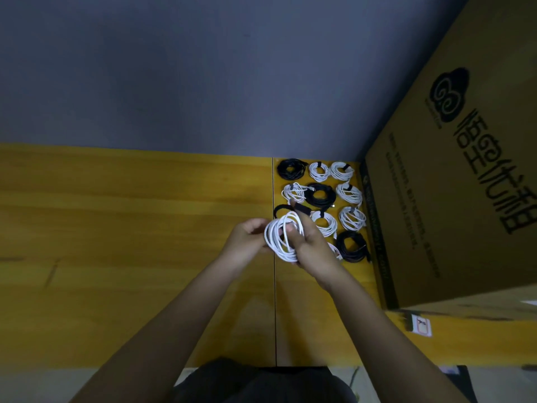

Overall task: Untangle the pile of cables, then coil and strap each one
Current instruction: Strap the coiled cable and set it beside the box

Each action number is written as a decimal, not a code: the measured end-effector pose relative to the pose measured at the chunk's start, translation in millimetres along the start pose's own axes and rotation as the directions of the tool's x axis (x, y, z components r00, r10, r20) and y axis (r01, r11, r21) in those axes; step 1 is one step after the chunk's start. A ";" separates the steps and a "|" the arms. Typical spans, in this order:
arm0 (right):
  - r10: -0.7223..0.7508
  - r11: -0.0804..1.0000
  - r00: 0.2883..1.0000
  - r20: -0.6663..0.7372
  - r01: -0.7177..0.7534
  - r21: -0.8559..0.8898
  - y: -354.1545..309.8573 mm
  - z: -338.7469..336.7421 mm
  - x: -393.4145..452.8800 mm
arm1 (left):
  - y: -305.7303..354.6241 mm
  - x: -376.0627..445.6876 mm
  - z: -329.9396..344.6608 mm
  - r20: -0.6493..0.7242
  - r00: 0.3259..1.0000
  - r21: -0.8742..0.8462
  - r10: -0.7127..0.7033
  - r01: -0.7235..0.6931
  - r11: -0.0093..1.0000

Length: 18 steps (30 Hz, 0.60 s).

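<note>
White, smooth round cable coil (283, 238) sits upright between your hands above the glossy yellow wooden tabletop (130, 228). Your left hand (247, 242) curls its fingers round the coil's near side; your right hand (312, 242) grips the far side and pinches a flat black strap (300, 209) at its top. Just beyond lie strapped bundles in rows, white loops (351, 218) and matte black ones (351, 245), beside a brown corrugated cardboard box (465, 184).
</note>
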State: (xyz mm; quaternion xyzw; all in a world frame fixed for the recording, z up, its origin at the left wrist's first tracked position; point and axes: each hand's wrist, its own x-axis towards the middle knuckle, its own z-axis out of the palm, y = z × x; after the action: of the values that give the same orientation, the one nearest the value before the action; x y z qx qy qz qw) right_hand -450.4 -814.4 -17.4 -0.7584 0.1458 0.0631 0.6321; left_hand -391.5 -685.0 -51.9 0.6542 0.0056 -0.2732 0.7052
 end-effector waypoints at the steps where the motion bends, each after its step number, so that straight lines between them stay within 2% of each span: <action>1: -0.027 1.000 1.000 -0.005 0.027 0.002 0.3 2.6 0.4 | 0.0 0.2 -1.0 0.001 1.000 -0.021 -0.017 0.017 1.000; 5: -0.128 0.992 0.992 0.012 0.128 0.016 0.8 6.6 -0.2 | 1.9 -3.2 -4.6 0.046 0.994 -0.165 -0.099 0.105 0.981; 10: -0.142 0.988 0.990 -0.006 0.141 -0.066 4.3 3.7 -2.6 | 8.9 -11.1 -13.8 0.219 0.963 -0.277 -0.158 0.216 0.936; 15: -0.135 0.959 0.991 -0.021 0.125 -0.253 12.7 0.3 -2.1 | 21.8 -16.1 -17.5 0.374 0.893 -0.212 -0.251 0.346 0.914; 18: -0.153 0.916 0.988 -0.016 0.136 -0.377 14.6 -0.3 -2.4 | 23.1 -17.8 -18.6 0.416 0.876 -0.131 -0.244 0.323 0.937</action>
State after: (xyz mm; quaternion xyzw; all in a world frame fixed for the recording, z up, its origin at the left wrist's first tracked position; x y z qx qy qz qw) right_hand -457.2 -816.7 -30.4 -0.8751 0.0888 0.0257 0.4751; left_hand -391.0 -661.1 -26.9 0.5050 -0.0131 -0.4978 0.7050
